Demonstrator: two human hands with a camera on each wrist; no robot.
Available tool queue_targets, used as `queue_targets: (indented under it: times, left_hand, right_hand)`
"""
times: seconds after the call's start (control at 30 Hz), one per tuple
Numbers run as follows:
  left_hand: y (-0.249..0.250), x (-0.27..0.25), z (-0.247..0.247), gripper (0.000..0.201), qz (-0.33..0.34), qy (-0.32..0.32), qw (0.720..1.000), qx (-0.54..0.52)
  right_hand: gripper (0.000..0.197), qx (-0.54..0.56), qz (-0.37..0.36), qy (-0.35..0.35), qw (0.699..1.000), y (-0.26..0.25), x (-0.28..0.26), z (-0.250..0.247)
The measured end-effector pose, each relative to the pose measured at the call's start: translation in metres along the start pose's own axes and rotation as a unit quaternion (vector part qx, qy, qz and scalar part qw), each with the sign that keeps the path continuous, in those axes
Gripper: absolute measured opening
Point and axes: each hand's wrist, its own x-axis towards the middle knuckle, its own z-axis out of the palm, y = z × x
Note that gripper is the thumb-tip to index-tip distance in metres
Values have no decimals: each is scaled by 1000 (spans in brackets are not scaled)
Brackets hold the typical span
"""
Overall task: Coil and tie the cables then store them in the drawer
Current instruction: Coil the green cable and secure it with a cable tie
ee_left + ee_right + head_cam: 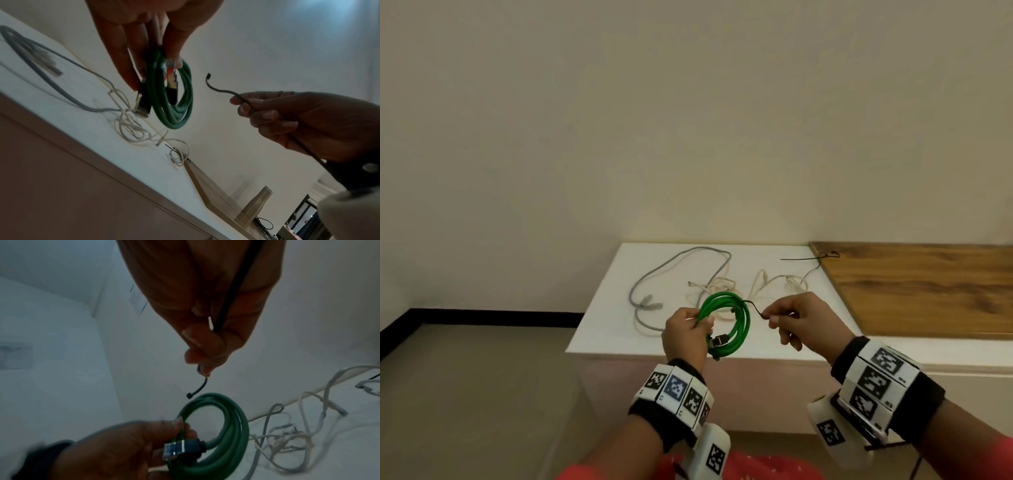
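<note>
Head view shows the green cable (726, 317) coiled and held above the white table (613, 329), my left hand (686, 334) pinching the loops by the plugs while my right hand (796, 318) pinches a black cable tie (753, 307) just beside it. I'd thread the tie's free end through the coil's middle, keeping the loops stacked, then cinch opposite my grip. No brand or writing is readable; only square coded markers on my wristbands (674, 390).

head view looks down from above; both wrist views sit close below, sharing the green coil (726, 318).
</note>
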Motion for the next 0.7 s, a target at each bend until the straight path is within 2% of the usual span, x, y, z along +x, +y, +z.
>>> queue_targets:
  times: [0.17, 0.37, 0.53, 0.63, 0.7]
  left_hand:
    - [5, -12, -12, 15, 14, 20, 1000, 13]
    - [7, -23, -10, 15, 39, 10, 998, 40]
    - [8, -31, -7, 25, 53, -17, 997, 52]
    - [8, -33, -6, 17, 42, -26, 998, 44]
    - [7, -33, -6, 34, 28, -34, 998, 38]
  right_hand:
    - [18, -19, 25, 9, 999, -2, -13, 28]
    - [18, 69, 65, 51, 994, 0, -22, 54]
    - [14, 125, 76, 44, 988, 1, -25, 64]
    - [15, 134, 67, 41, 988, 1, -25, 67]
    - [15, 146, 61, 36, 987, 0, -26, 68]
